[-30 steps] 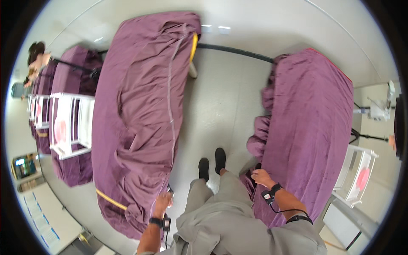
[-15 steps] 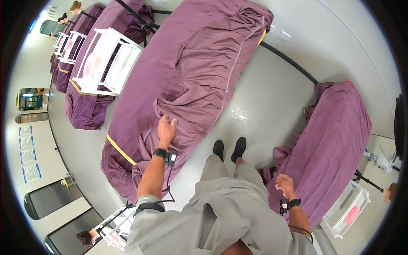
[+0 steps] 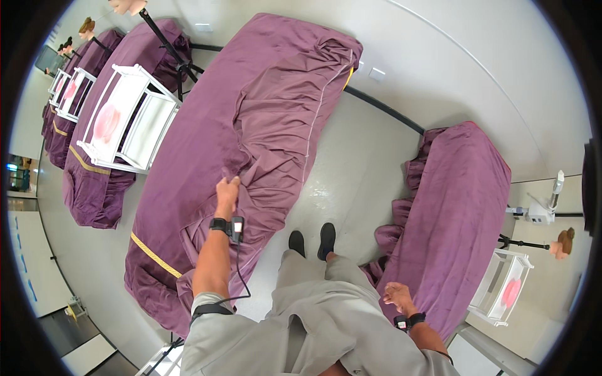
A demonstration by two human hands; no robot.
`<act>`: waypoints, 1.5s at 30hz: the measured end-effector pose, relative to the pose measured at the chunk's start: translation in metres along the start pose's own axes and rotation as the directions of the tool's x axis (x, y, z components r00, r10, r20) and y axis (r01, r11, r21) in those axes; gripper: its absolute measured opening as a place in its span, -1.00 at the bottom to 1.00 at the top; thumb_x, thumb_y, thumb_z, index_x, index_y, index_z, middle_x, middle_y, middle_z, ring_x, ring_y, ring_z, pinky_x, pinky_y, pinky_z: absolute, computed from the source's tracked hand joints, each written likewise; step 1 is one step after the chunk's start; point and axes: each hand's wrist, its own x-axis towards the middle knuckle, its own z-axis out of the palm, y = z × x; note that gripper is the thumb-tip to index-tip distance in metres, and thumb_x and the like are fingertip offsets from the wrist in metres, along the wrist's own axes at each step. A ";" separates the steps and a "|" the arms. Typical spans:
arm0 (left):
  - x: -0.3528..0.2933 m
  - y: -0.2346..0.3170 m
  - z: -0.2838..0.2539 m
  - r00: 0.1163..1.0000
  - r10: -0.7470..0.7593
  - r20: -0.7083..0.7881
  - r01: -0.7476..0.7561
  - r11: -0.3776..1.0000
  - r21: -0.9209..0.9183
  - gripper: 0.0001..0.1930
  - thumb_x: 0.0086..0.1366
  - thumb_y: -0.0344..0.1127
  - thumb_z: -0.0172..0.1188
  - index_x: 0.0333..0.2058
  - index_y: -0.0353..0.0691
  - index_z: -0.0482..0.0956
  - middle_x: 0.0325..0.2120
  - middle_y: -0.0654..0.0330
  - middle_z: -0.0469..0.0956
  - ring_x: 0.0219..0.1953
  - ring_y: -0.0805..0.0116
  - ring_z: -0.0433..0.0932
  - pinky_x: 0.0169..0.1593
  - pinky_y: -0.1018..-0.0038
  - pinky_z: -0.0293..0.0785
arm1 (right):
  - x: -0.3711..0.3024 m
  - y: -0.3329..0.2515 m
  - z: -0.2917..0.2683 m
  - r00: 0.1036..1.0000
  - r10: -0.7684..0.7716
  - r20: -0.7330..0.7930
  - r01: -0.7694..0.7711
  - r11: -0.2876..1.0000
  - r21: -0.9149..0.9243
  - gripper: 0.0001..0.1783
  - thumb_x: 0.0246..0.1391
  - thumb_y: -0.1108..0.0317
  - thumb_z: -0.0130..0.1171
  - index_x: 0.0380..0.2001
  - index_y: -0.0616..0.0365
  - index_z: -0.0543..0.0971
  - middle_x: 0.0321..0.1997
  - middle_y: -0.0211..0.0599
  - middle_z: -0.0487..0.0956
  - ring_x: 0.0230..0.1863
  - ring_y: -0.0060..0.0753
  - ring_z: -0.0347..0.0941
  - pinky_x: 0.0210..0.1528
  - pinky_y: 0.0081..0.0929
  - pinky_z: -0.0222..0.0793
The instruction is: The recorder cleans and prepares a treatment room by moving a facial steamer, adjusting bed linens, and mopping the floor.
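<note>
A purple bed cover (image 3: 188, 163) lies over the bed in front of me, its loose near side bunched in folds with a pale seam line. My left hand (image 3: 227, 193) is over these folds, fingers curled and closed on a bit of the cover; the fingertips are partly hidden. On the right, my right hand (image 3: 399, 298) hangs beside a second bed under a purple cover (image 3: 448, 219). Its fingers are loosely bent and apart, with nothing seen in them. Each wrist wears a strapped device.
White trolleys (image 3: 133, 119) stand between the beds at left; another trolley (image 3: 501, 287) is at right. Mannequin heads on black stands, including one head (image 3: 562, 243), rise near them. My shoes (image 3: 327, 240) are on the grey floor (image 3: 351, 150) between two beds.
The view has shifted, so the beds and trolleys sit further left in the picture. My left hand stays at the folds of the cover. The right hand's fingers look slightly more spread.
</note>
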 end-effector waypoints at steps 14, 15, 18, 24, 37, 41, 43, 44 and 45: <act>-0.318 0.007 0.159 0.178 0.101 0.979 -0.551 0.834 0.014 -0.45 0.20 -0.12 0.16 0.12 -0.31 0.44 -0.03 -0.15 0.54 0.03 0.02 0.54 0.09 0.29 0.43 | 0.045 -0.029 -0.059 0.958 -0.183 0.219 0.195 0.980 -0.036 -0.66 0.15 0.37 0.17 -0.06 0.35 0.52 -0.44 -0.23 0.57 -0.56 -0.42 0.51 -0.51 -0.50 0.51; -0.321 0.011 0.155 0.136 -0.023 0.990 -0.503 0.860 0.089 -0.42 0.18 -0.14 0.16 0.16 -0.29 0.42 0.01 -0.10 0.54 0.05 0.02 0.54 0.14 0.30 0.40 | 0.049 -0.030 -0.069 0.972 -0.151 0.179 0.170 0.981 -0.093 -0.64 0.14 0.40 0.14 -0.03 0.37 0.49 -0.43 -0.20 0.58 -0.56 -0.39 0.52 -0.53 -0.49 0.51; -0.295 -0.006 0.144 0.409 -0.034 0.912 -0.575 0.766 0.287 -0.44 0.15 -0.06 0.15 0.08 -0.26 0.51 0.01 -0.08 0.54 0.07 0.03 0.52 0.16 0.26 0.40 | 0.058 -0.026 -0.100 0.975 -0.113 0.190 0.141 0.981 -0.137 -0.74 0.11 0.44 0.12 -0.14 0.35 0.53 -0.44 -0.19 0.57 -0.58 -0.37 0.51 -0.57 -0.47 0.49; -0.235 -0.042 0.070 0.846 0.104 0.523 -0.436 0.699 0.567 -0.48 0.13 -0.04 0.22 0.00 -0.25 0.53 -0.08 -0.07 0.58 0.02 0.00 0.54 0.06 0.18 0.46 | 0.099 0.003 -0.146 0.979 -0.007 0.202 0.039 0.988 -0.152 -0.92 0.08 0.48 0.13 -0.38 0.28 0.55 -0.51 -0.21 0.55 -0.65 -0.36 0.47 -0.64 -0.46 0.46; -0.161 -0.079 -0.107 0.939 0.338 -0.066 -0.071 0.377 0.923 -0.52 0.07 -0.31 0.28 0.00 -0.18 0.41 -0.13 0.04 0.49 -0.03 -0.02 0.49 -0.08 0.16 0.54 | 0.059 -0.091 -0.111 0.954 -0.091 0.286 0.185 0.928 -0.324 -0.82 0.16 0.48 0.08 -0.19 0.33 0.52 -0.48 -0.21 0.55 -0.54 -0.36 0.52 -0.51 -0.48 0.49; -0.141 -0.110 -0.124 0.952 0.284 -0.112 0.003 0.358 0.934 -0.58 0.12 -0.35 0.19 -0.01 -0.16 0.42 -0.11 0.04 0.51 -0.04 -0.03 0.50 -0.08 0.12 0.54 | 0.053 -0.093 -0.130 0.978 -0.046 0.204 0.113 0.938 -0.327 -0.77 0.18 0.47 0.10 -0.11 0.33 0.50 -0.46 -0.16 0.56 -0.53 -0.29 0.52 -0.51 -0.44 0.50; -0.141 -0.113 -0.124 0.968 0.234 -0.086 -0.004 0.358 0.934 -0.60 0.14 -0.36 0.17 -0.01 -0.16 0.42 -0.11 0.05 0.52 -0.02 -0.03 0.50 -0.08 0.13 0.54 | 0.053 -0.088 -0.141 0.988 -0.033 0.152 0.085 0.934 -0.348 -0.75 0.17 0.47 0.10 -0.09 0.32 0.49 -0.45 -0.15 0.55 -0.53 -0.27 0.52 -0.51 -0.43 0.50; -0.141 -0.108 -0.122 0.978 0.196 -0.070 -0.003 0.346 0.938 -0.61 0.15 -0.36 0.14 -0.01 -0.16 0.42 -0.11 0.05 0.53 -0.01 -0.02 0.50 -0.08 0.13 0.54 | 0.055 -0.085 -0.148 0.992 -0.024 0.120 0.066 0.931 -0.360 -0.74 0.17 0.47 0.10 -0.07 0.31 0.48 -0.45 -0.14 0.55 -0.53 -0.26 0.52 -0.52 -0.42 0.50; -0.139 -0.104 -0.121 0.991 0.124 -0.057 0.011 0.343 0.939 -0.62 0.18 -0.37 0.09 0.01 -0.16 0.41 -0.08 0.01 0.54 -0.01 -0.04 0.52 -0.07 0.11 0.53 | 0.058 -0.082 -0.155 0.995 -0.026 0.101 0.060 0.933 -0.355 -0.74 0.17 0.47 0.10 -0.07 0.31 0.48 -0.45 -0.14 0.55 -0.53 -0.26 0.52 -0.52 -0.42 0.50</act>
